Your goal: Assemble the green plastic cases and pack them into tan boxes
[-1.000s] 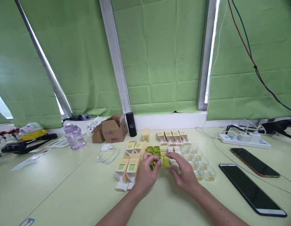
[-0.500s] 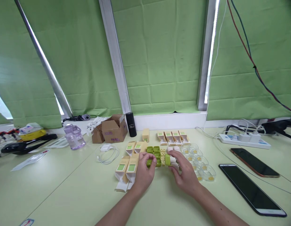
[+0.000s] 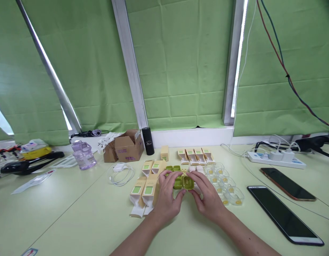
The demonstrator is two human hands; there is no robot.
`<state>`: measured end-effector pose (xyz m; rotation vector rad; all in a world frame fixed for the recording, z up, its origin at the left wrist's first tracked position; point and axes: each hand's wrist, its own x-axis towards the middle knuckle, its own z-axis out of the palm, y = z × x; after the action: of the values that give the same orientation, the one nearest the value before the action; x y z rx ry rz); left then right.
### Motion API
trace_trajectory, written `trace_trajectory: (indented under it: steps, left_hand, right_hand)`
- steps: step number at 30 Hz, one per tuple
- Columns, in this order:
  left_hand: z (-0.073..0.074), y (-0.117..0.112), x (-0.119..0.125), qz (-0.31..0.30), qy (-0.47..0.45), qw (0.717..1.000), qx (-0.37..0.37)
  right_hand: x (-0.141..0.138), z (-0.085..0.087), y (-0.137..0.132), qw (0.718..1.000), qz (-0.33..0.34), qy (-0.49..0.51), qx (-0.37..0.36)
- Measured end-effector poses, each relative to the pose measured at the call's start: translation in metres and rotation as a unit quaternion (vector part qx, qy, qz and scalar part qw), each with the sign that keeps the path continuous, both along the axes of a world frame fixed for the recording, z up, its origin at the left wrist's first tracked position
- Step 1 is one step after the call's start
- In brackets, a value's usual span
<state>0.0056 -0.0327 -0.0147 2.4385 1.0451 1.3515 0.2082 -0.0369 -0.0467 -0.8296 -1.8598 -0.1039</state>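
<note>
A small green square cup (image 3: 188,182) is held up with its hollow side towards me. My right hand (image 3: 207,193) grips its right side between thumb and fingers. The thumb and fingertips of my left hand (image 3: 170,193) close on its left edge; whether they hold anything smaller is hidden. Just behind, more green square cups (image 3: 176,168) stand in rows, partly covered by my left hand. Small yellow pieces (image 3: 184,170) lie beside them, mostly hidden. White-pink pieces (image 3: 196,169) show behind my right hand, next to clear cups with yellow centres (image 3: 237,196).
Open cartons with green labels (image 3: 138,190) stand left of my hands, and several more cartons (image 3: 195,156) lie at the back. A white cable (image 3: 124,174), a purple jug (image 3: 84,155) and a cardboard box (image 3: 129,145) are left. Two phones (image 3: 285,215) and a power strip (image 3: 276,160) are right.
My left hand has moved right to meet the cup in my right hand. The cup has turned, so its hollow inside now faces me.
</note>
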Motion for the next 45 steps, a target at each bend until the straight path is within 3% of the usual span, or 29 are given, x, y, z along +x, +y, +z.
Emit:
trace_trajectory:
  steps: [15,45]
  left_hand:
    - [-0.001,0.004,-0.001,-0.001,0.007,1.0,-0.014]
    - [-0.004,0.004,-0.002,0.002,0.004,1.0,0.013]
  right_hand:
    - [0.0,0.01,-0.002,0.999,0.01,-0.014,0.047]
    - [0.001,0.009,0.0,0.996,-0.014,-0.047,0.075]
